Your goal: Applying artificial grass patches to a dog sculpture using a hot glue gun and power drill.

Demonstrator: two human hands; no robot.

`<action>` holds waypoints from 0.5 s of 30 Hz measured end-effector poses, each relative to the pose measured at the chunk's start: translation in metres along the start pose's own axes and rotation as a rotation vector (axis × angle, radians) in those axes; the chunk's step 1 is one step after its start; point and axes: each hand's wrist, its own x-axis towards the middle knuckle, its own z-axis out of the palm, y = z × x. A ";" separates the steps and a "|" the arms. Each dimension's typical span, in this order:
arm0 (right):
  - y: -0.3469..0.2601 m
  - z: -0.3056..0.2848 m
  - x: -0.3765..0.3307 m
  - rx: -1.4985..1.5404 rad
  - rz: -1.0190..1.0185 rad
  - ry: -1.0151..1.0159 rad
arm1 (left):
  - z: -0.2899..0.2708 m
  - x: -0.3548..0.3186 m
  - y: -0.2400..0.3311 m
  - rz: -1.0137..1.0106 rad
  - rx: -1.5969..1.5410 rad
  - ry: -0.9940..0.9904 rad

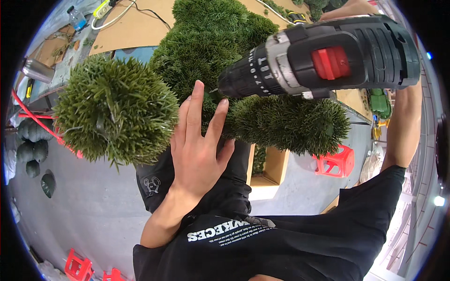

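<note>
My right hand [358, 8] grips a black and grey cordless drill [323, 58] with a red switch, its chuck pointing left into a large shape covered in green artificial turf [211, 42]. My left hand [199, 140] lies flat with fingers spread against the turf, just below the drill's tip. A round turf lobe [115, 110] sticks out to the left of that hand. Another lobe [290, 124] hangs to the right, under the drill. The drill bit itself is hidden in the turf.
Brown cardboard sheets [140, 25] with cables lie behind the turf shape. Red plastic stools [335, 161] stand on the grey floor; more stools [79, 267] are at lower left. Dark green rounded pieces [33, 150] sit at far left. A wooden box frame [272, 168] stands below.
</note>
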 end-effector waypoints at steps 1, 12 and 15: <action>-0.002 -0.002 -0.003 -0.006 0.025 0.002 | 0.002 0.002 0.002 0.009 -0.017 -0.002; -0.008 0.000 -0.006 0.007 0.144 0.039 | 0.004 0.006 0.005 0.025 -0.057 -0.013; -0.011 0.000 -0.009 0.011 0.172 0.050 | 0.003 0.005 0.005 0.019 -0.052 -0.015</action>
